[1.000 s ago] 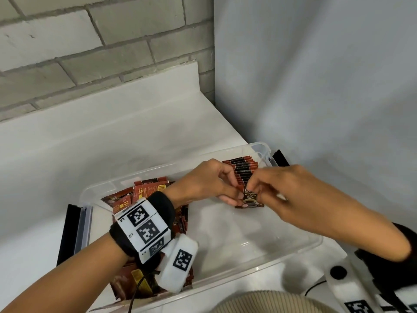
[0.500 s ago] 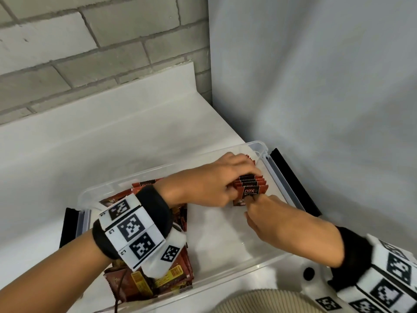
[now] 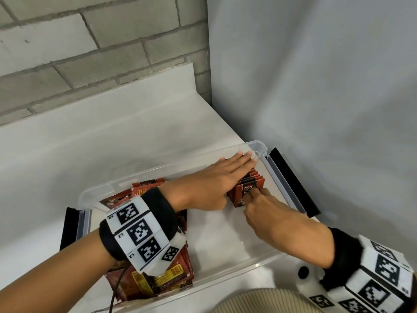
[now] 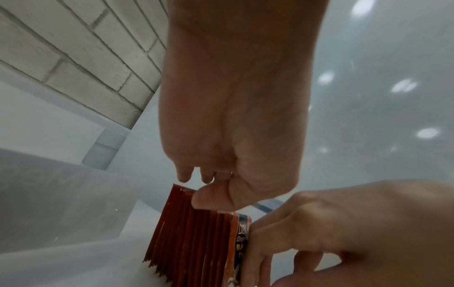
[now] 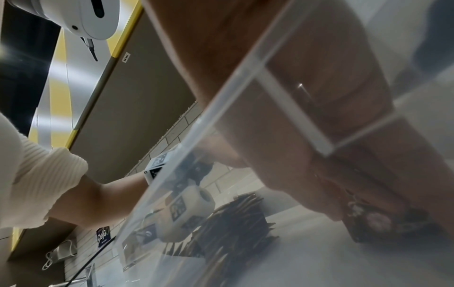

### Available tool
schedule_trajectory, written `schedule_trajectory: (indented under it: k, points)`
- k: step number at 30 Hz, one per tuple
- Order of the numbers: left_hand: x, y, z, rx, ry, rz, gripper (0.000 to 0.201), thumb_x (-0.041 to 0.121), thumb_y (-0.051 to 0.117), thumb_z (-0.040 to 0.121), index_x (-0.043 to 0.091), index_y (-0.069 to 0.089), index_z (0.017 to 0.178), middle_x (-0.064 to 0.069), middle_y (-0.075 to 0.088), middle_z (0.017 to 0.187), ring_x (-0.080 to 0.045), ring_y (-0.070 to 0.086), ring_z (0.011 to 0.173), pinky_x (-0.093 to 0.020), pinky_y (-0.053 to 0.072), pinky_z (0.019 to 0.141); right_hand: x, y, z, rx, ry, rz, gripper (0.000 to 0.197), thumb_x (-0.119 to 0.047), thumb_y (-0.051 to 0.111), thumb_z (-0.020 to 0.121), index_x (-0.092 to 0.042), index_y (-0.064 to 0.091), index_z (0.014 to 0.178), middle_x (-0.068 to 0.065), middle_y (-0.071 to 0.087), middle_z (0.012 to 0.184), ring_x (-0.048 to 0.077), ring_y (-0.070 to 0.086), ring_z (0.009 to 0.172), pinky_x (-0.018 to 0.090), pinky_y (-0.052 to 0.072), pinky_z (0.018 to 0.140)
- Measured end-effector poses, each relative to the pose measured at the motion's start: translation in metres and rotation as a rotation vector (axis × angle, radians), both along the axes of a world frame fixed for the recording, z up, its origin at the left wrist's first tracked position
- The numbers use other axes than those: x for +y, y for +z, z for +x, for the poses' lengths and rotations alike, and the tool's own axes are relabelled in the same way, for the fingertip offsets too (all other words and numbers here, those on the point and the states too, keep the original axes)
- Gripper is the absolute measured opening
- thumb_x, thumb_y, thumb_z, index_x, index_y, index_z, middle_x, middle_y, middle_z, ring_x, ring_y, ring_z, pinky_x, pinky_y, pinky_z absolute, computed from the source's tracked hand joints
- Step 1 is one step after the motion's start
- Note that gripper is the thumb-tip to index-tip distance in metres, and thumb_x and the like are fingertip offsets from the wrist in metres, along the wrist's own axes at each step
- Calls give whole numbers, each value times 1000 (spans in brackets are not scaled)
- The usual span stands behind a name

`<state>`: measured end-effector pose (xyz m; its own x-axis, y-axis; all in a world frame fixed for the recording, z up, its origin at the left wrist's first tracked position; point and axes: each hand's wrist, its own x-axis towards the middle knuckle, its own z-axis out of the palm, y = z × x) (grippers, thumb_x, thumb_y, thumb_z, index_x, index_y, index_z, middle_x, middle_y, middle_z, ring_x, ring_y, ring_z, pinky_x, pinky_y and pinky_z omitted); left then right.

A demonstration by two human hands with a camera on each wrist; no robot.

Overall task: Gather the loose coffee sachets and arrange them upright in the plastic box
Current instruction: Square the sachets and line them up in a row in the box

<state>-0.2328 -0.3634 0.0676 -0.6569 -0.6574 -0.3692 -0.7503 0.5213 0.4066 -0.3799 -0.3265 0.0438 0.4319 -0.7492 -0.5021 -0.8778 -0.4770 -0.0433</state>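
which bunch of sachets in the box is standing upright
The row of sachets at the box's far right end, between both hands, stands on edge. The pile of sachets at the left end lies flat and jumbled.

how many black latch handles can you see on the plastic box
2: one black latch on the right end of the plastic box, one black latch on the left end.

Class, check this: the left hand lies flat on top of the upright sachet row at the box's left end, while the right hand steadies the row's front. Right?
Not quite. The upright row stands at the box's right end, as the head view shows. The left hand does lie flat on it, and the right hand steadies its front.
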Motion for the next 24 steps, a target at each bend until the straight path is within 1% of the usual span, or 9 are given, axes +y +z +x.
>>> schedule_trajectory:
  k: [3,5,7,9,12,16,20,22,24]
  points:
    - [-4,-2,-3,-37,-20,-39,90,-15,37,80,16,-7,152,1,-12,161,-11,-12,147,-30,0,120,0,-2,0,-8,-5,3,41,-8,44,99,-2,36,139,16,39,134,29,38,123,37,45,99]
    - [-8,-3,-5,-98,-70,-183,86,-13,43,81,14,5,154,-2,-2,162,-18,2,146,-34,15,118,0,-3,0,-29,-14,2,42,-8,44,99,-3,36,139,16,39,134,28,40,121,36,45,98]
    - [-12,-1,-9,-127,-115,-362,73,-11,45,84,11,22,150,-4,14,159,-25,20,134,-36,31,108,0,-4,0,-50,-19,0,42,-10,45,99,-3,36,139,15,40,133,27,43,119,35,46,97]
    - [-16,3,-14,-178,-172,-501,58,-8,45,88,10,34,142,-5,25,152,-26,28,124,-36,38,99,0,-4,0,-60,-17,0,42,-10,46,99,-3,36,139,15,40,133,27,43,120,34,46,98]
    - [-24,5,-18,-293,-215,-623,56,-3,53,90,14,35,140,-5,25,147,-26,28,123,-32,38,94,1,-4,0,-64,-9,-2,44,-10,45,99,-3,34,141,15,39,136,27,43,122,35,46,99]
    - [-32,5,-17,-376,-247,-684,62,2,61,89,19,34,141,-7,21,148,-28,27,127,-32,37,94,1,-3,-1,-64,-4,-4,46,-11,46,99,-4,31,143,15,38,138,26,43,123,34,45,100]
    - [-36,2,-14,-376,-261,-716,64,5,67,85,21,37,139,-7,26,146,-29,31,125,-34,39,93,0,-4,1,-42,-3,7,45,-10,45,100,-3,32,142,16,38,138,28,41,124,35,45,100]
    - [-39,2,-11,-340,-254,-735,65,4,70,82,21,42,138,-8,34,141,-30,37,120,-38,43,90,-1,-4,1,-31,3,6,44,-10,45,100,-2,33,141,16,37,138,28,41,125,35,45,99]
    - [-42,3,-9,-317,-256,-719,64,6,73,78,21,46,135,-9,38,134,-31,39,115,-39,43,88,-1,-4,1,-32,6,0,44,-11,45,100,-2,33,141,16,38,137,28,42,124,35,46,98]
